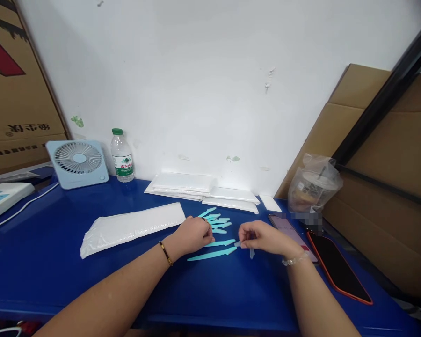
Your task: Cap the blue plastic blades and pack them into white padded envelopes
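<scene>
Several thin turquoise plastic strips lie fanned out on the blue table, and one long strip lies closest to me. My left hand rests on the table with its fingers curled over the near ends of the strips. My right hand is closed in a pinch on a small pale strip that hangs down from its fingertips. A long white plastic packet lies left of my left hand.
Flat white packets are stacked against the wall. A pale blue desk fan and a water bottle stand at the back left. Two phones lie at the right, behind them a bagged drink cup and leaning cardboard.
</scene>
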Demonstrator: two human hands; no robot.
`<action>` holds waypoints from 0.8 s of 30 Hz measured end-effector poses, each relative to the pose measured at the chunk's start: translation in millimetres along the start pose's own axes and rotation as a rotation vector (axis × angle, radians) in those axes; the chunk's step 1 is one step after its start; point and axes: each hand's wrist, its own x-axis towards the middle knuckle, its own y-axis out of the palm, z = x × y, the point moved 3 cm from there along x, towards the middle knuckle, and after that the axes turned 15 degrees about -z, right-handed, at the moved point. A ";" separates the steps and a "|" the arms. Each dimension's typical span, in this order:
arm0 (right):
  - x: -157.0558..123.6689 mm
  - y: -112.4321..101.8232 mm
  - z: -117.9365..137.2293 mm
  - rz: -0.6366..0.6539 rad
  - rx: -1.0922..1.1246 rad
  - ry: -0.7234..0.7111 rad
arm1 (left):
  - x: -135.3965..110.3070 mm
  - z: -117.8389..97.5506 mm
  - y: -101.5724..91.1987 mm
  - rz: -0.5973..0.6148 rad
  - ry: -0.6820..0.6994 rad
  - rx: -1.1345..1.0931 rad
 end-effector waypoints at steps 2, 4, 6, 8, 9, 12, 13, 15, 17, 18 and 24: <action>-0.9 -7.0 -1.3 -0.043 0.050 0.058 | -0.7 -0.6 -0.2 0.004 0.007 -0.015; -1.3 -11.0 -2.5 -0.055 0.051 0.086 | -1.2 -1.8 0.0 0.023 0.006 -0.022; -1.0 -11.9 -3.7 -0.039 0.018 0.084 | -1.0 -1.8 0.0 0.032 -0.017 -0.012; -0.2 -11.6 -5.2 -0.031 -0.009 0.074 | 0.0 -0.4 -0.6 0.020 -0.048 -0.007; 0.3 -11.5 -5.9 -0.033 -0.014 0.068 | 0.6 0.6 -1.1 0.012 -0.058 -0.010; 1.1 -12.4 -7.9 -0.041 -0.018 0.063 | 1.8 3.9 -3.1 -0.002 -0.074 -0.019; 1.1 -13.0 -8.3 -0.043 -0.019 0.066 | 2.0 4.7 -4.0 -0.008 -0.076 -0.016; 1.2 -13.6 -8.3 -0.051 -0.018 0.075 | 2.2 5.2 -5.5 -0.019 -0.075 -0.008; 2.0 -11.9 -6.9 -0.065 -0.007 0.077 | 2.1 4.1 -6.4 -0.030 -0.065 -0.009; 2.9 -9.7 -5.8 -0.071 0.005 0.075 | 2.0 3.1 -6.4 -0.034 -0.058 -0.017; 9.9 6.1 -2.1 -0.096 0.125 0.067 | 2.5 1.3 -3.6 -0.042 -0.061 -0.091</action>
